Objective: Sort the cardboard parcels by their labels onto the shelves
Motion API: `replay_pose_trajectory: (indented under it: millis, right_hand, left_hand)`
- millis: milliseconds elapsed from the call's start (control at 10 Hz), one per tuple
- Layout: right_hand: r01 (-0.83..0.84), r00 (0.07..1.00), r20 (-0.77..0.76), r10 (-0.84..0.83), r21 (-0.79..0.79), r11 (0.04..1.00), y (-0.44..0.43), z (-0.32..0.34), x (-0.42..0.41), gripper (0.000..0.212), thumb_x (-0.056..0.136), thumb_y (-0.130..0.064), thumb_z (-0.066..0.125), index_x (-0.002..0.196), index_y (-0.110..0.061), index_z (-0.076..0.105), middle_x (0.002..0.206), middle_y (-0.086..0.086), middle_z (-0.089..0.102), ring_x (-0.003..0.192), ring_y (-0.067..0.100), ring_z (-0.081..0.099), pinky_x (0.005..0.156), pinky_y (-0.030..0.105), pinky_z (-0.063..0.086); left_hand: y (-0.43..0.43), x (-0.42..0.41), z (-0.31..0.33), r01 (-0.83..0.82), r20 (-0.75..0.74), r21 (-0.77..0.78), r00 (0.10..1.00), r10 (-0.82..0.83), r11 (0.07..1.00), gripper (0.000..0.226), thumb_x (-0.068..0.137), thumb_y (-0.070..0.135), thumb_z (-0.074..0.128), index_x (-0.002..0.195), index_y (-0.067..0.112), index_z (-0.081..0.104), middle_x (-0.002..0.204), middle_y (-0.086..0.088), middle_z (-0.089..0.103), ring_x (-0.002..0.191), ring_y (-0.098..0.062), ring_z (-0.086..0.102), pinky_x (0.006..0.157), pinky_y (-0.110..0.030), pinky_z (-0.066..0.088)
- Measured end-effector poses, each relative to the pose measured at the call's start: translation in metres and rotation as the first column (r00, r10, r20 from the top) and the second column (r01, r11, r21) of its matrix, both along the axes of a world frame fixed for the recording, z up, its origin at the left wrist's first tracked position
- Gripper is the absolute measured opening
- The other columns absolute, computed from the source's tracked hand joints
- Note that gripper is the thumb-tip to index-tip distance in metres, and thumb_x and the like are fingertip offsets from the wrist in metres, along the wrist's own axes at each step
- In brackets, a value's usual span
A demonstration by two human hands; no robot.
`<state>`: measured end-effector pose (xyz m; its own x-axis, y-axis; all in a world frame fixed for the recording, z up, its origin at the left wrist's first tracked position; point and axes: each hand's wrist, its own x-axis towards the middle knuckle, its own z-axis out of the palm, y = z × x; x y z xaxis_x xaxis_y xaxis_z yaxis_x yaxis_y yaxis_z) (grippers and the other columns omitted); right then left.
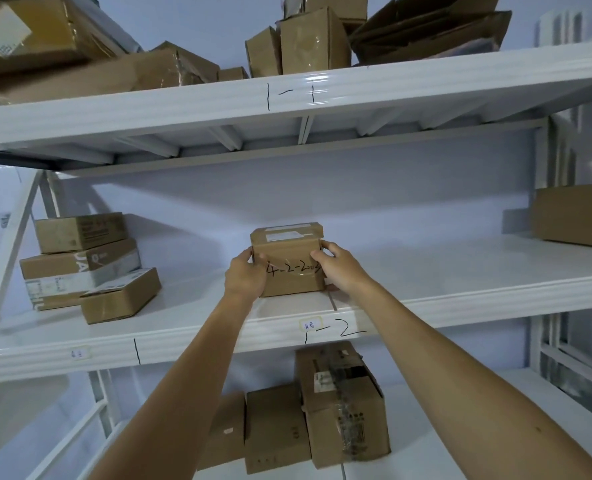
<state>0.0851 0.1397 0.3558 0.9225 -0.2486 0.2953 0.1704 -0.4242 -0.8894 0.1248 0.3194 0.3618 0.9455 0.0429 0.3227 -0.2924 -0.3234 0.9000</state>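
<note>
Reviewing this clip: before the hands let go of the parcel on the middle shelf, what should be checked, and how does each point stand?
1. Parcel rests flat on the middle shelf: ok.
2. Left hand and right hand grip opposite sides: ok.
3. Handwritten mark faces out, readable as about 4-2-200: ok.
4. Mark agrees with the shelf edge label 1-2: not ok.
5. Free space around it, stack of boxes apart at left: ok.
6. Printed label on top readable: cannot tell.

Centre frame, the box was matt brown cardboard under shiny clear tape; the shelf looked glossy white painted metal.
</note>
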Motion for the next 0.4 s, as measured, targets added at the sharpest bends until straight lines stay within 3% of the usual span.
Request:
replay_pose_trajectory:
  millis: [100,200,300,400]
  right_hand:
    - [-0.002,1.000,-0.002,0.002,-0.002,1.000,-0.001,-0.007,0.005,0.065,0.090,-0.058,0.049,0.151,-0.035,0.045,0.143,0.003,0.061,0.132,0.028,0.056,0.113,0.048,0.043]
    - [0.022,1.000,0.002,-0.022,0.017,1.000,0.000,-0.009,0.008,0.074,0.080,-0.064,0.050,0.149,-0.035,0.048,0.141,0.004,0.063,0.131,0.029,0.058,0.112,0.050,0.045]
    - [0.044,0.999,0.001,-0.044,0.002,0.999,0.004,-0.009,0.003,0.063,0.093,-0.054,0.050,0.149,-0.027,0.047,0.142,0.007,0.061,0.130,0.032,0.057,0.111,0.050,0.045]
    - [0.130,0.991,0.032,-0.131,0.013,0.991,0.005,-0.010,-0.001,0.064,0.099,-0.049,0.050,0.154,-0.018,0.038,0.152,0.010,0.052,0.135,0.033,0.052,0.113,0.049,0.042]
  left_hand:
    - [0.004,0.005,-0.010,0.010,0.006,-0.014,1.000,-0.010,1.000,0.044,0.106,0.034,0.049,0.149,0.026,0.056,0.131,-0.009,0.070,0.113,-0.030,0.065,0.092,-0.033,0.052]
    - [0.010,0.015,-0.021,0.027,-0.017,-0.015,0.999,-0.027,1.000,0.049,0.098,0.045,0.053,0.145,0.033,0.058,0.129,-0.011,0.073,0.117,-0.037,0.068,0.100,-0.051,0.057]
    - [0.014,0.023,-0.028,0.048,-0.042,-0.022,0.998,-0.049,0.999,0.057,0.093,0.051,0.054,0.147,0.034,0.056,0.130,-0.013,0.073,0.122,-0.042,0.066,0.101,-0.056,0.057]
    - [0.018,0.017,-0.025,0.035,-0.039,-0.040,0.999,-0.036,0.999,0.060,0.097,0.047,0.056,0.153,0.029,0.048,0.143,-0.011,0.064,0.127,-0.039,0.063,0.104,-0.054,0.055]
